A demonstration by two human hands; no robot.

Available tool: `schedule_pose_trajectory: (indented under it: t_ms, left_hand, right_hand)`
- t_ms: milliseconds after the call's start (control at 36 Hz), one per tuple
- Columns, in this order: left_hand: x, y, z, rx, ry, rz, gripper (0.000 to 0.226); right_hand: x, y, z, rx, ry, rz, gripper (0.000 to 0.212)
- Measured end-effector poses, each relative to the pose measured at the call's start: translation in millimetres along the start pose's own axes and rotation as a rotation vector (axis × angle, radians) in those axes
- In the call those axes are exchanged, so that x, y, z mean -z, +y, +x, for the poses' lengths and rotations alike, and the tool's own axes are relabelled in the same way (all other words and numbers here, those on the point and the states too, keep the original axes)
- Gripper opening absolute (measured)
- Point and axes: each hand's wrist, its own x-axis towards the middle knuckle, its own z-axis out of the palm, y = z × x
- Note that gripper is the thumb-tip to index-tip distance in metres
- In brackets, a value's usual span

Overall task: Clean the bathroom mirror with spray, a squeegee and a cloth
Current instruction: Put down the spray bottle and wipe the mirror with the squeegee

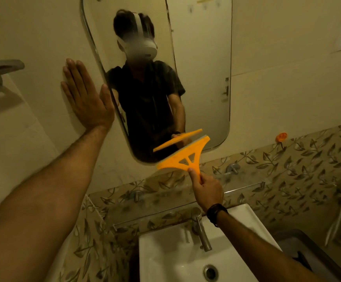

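Right grip (pixel 205 187) holds one orange squeegee (pixel 182 155) | left grip (pixel 86 98) flat on wall | one mirror (pixel 202 78)

No legible text anywhere, apparently, in this dim view.

Left hand (pixel 85 98) flat, fingers straight; right hand (pixel 205 190) curled, arm extended.
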Motion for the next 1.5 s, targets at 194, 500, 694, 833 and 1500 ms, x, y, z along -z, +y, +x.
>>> schedule_pose_trajectory:
  t_ms: [194,500,694,833,1500]
  left_hand:
    - [3,-1,-1,-0.013,-0.023,-0.025,0.072]
    - [9,8,14,0.051,0.062,-0.063,0.061]
    - [6,19,51,0.010,0.044,-0.117,0.064]
    - [0,22,53,0.072,0.011,-0.126,0.064]
    - [-14,26,47,0.109,0.136,-0.141,0.065]
  right_hand:
    - [38,-39,39,0.074,0.108,0.205,0.051]
    - [100,-105,112,0.200,0.184,0.200,0.051]
    - [125,-149,148,0.317,0.226,0.101,0.049]
    - [134,-182,165,0.403,0.254,0.092,0.043]
    - [145,-300,220,0.753,0.258,-0.150,0.051]
